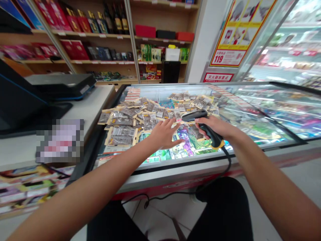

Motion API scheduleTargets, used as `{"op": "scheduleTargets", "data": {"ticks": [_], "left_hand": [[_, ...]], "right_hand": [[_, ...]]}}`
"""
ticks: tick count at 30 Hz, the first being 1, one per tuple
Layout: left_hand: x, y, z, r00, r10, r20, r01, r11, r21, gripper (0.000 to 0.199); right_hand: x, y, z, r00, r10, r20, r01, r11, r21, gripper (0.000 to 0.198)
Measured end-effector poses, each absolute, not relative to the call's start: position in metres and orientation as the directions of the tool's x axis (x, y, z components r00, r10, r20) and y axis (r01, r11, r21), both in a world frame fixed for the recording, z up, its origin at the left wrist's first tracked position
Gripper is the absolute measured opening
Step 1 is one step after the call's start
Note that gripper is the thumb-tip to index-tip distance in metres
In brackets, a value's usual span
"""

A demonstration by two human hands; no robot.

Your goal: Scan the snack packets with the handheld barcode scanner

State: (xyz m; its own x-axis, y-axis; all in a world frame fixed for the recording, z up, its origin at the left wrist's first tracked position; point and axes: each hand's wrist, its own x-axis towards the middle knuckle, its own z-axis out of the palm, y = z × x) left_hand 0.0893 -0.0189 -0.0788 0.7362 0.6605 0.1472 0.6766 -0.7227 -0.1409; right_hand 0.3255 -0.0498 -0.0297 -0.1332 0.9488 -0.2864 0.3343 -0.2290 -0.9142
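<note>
My right hand [213, 125] is wrapped round the handle of a black barcode scanner [195, 115] with a yellow ring at its base. Its head points left over the snack packets. A cable hangs from the handle. My left hand [165, 134] is stretched out, fingers spread, over the glass top of a freezer; whether it touches a packet I cannot tell. Many clear-and-tan packets with dark contents [121, 130] lie piled on the glass, to the left of and beyond both hands. Through the lid, colourful frozen packages [187, 142] show beneath my hands.
The chest freezer [273, 149] runs off to the right. At left, a counter [95, 110] carries a black device [60, 83] and a blurred-out item [62, 140]. Shelves [132, 36] with boxes and bottles stand behind. The scanner cable [173, 193] trails past my knees.
</note>
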Motion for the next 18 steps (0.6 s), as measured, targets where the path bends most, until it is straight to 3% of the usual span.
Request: {"op": "scheduleTargets", "data": {"ticks": [9, 18], "left_hand": [[0.088, -0.015, -0.088, 0.725, 0.658, 0.204, 0.685, -0.718, -0.122, 0.083], [0.088, -0.014, -0.080, 0.724, 0.671, 0.160, 0.683, -0.730, -0.030, 0.075]], "right_hand": [[0.329, -0.056, -0.027, -0.141, 0.955, -0.261, 0.318, -0.206, -0.925, 0.029], [0.333, -0.060, -0.038, -0.118, 0.964, -0.238, 0.267, -0.200, -0.943, 0.030]]}}
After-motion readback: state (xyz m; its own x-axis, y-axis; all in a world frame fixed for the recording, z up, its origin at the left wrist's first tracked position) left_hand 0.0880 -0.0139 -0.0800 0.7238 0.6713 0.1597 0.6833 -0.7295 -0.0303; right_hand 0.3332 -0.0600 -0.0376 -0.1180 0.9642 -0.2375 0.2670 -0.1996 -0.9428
